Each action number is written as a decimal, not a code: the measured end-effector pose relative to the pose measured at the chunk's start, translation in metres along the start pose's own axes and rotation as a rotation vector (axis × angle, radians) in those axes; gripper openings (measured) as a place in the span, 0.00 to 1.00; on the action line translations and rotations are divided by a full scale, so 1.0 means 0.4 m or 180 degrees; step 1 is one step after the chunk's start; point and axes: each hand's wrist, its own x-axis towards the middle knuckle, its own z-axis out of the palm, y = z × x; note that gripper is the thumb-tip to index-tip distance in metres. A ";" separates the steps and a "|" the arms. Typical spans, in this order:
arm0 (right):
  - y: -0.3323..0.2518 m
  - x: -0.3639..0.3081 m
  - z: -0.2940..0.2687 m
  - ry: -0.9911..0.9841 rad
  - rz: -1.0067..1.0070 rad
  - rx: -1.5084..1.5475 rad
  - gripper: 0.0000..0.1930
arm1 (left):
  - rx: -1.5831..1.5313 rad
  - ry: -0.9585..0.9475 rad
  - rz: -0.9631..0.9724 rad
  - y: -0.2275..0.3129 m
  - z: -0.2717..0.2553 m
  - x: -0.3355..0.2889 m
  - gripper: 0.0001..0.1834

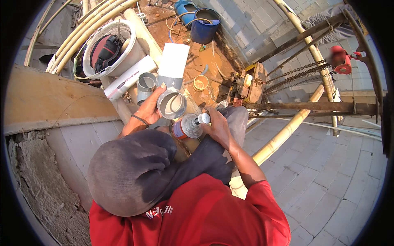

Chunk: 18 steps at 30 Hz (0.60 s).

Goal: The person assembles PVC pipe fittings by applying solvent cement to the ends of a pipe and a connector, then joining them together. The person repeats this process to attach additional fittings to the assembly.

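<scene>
My left hand (pixel 151 107) is wrapped round a grey plastic pipe fitting (pixel 171 82), its open mouth turned up toward me. A short white pipe (pixel 176 57) extends from the fitting's far end. Just right of it, a container with a red and blue label (pixel 187 127) sits by my knee. My right hand (pixel 217 126) has its fingers closed on the container's white cap (pixel 202 118); whether the cap is loose I cannot tell. Beside my left hand stands another grey pipe fitting (pixel 146 84), touching nothing I hold.
A white printed pipe (pixel 130 77) lies across bamboo poles at left. Behind it stands a white bucket (pixel 133 57) with a red and black item inside. Blue drums (pixel 205 26) stand on muddy ground ahead. A chain hoist (pixel 340 60) and wooden beams (pixel 316 105) occupy the right.
</scene>
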 end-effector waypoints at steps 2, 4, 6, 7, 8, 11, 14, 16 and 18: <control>-0.001 -0.004 -0.025 -0.0104 0.0285 0.0076 0.27 | -0.0046 -0.0056 -0.0087 -0.007 -0.012 0.007 0.27; -0.001 -0.004 -0.044 -0.0128 0.0337 -0.0004 0.28 | -0.0007 -0.0025 -0.0104 -0.010 -0.016 0.010 0.26; -0.004 -0.002 -0.065 -0.0169 0.0448 -0.0114 0.29 | 0.0057 -0.0060 -0.0080 -0.013 -0.018 0.011 0.27; -0.009 0.000 -0.078 -0.0189 0.0531 -0.0183 0.30 | 0.0109 -0.0115 -0.0047 -0.014 -0.018 0.012 0.27; -0.010 0.002 -0.087 -0.0210 0.0613 -0.0252 0.30 | 0.0160 -0.0169 -0.0013 -0.014 -0.017 0.012 0.27; -0.005 0.005 -0.103 -0.0166 0.0601 -0.0173 0.31 | 0.0174 -0.0255 0.0027 -0.014 -0.002 0.004 0.28; -0.004 0.006 -0.110 -0.0018 0.0569 -0.0103 0.31 | 0.0243 -0.0293 -0.0056 -0.013 -0.013 0.010 0.29; -0.023 0.013 -0.132 -0.0094 0.0721 -0.0005 0.26 | 0.0197 -0.0283 -0.0033 -0.013 -0.008 0.007 0.29; -0.044 0.018 -0.150 -0.0122 0.0821 0.0040 0.24 | 0.0162 -0.0243 -0.0021 -0.012 -0.002 0.003 0.29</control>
